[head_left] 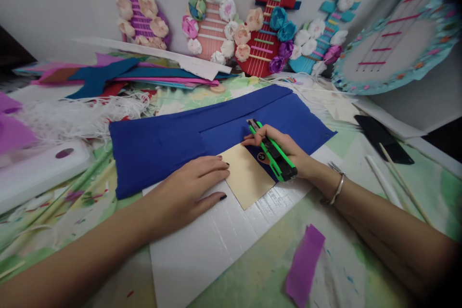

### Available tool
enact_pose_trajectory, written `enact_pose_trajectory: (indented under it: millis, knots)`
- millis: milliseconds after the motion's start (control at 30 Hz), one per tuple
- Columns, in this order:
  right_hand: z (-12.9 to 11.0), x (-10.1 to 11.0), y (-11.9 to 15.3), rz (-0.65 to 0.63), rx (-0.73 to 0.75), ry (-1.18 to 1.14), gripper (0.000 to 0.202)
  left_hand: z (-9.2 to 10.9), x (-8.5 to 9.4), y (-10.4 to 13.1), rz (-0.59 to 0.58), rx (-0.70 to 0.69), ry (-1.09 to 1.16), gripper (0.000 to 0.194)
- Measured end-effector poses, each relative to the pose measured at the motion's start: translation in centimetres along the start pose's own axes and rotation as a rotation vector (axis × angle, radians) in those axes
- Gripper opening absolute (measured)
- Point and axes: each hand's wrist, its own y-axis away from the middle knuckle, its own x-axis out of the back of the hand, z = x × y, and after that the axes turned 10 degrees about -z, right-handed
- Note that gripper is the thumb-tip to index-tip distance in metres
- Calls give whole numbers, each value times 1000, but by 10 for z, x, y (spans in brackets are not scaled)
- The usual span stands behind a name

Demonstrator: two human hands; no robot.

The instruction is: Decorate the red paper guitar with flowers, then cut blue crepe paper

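Observation:
My right hand [279,142] is closed around a green and black utility knife [273,151], its metal tip pointing up and left over blue crepe paper [155,142]. A pale yellow rectangular card [247,178] lies under it, partly on the blue paper. My left hand [197,183] rests flat with fingers stretched, its fingertips at the card's left edge. Beneath everything sits a white board [187,260] with cut lines in its surface. The right fingertips are near the card's top corner; whether they touch it I cannot tell.
Decorated paper guitars, one a red guitar [262,43], lean along the wall. Stacked coloured paper [104,74] and white shredded strands [86,110] lie at back left. A purple paper strip [305,264] is at front right, with a black phone-like slab [384,139] and wooden stick [404,183] beyond.

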Motion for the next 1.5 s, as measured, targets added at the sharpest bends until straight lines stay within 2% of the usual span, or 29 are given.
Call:
enact_pose_trajectory:
  millis: [600,767,867,1133,1333,1433,1500]
  knots:
    - [0,0,0,-17,15,21,25,0,-1,2,-5,2,17,31]
    - [2,1,0,-11,13,-15,25,5,1,-3,-6,-31,-85,31]
    - [2,0,0,-12,19,-21,25,11,5,-11,-47,-23,-154,33]
    - [2,-4,3,33,6,-44,26,44,4,-50,-234,206,-358,43]
    - [2,-3,2,57,-29,-9,31,71,-3,-77,-404,400,-428,24]
    - [-1,-5,1,74,-43,-23,31,76,-5,-78,-407,432,-448,29]
    - [-5,-7,0,145,-44,-63,29,74,-7,-77,-371,413,-438,29]
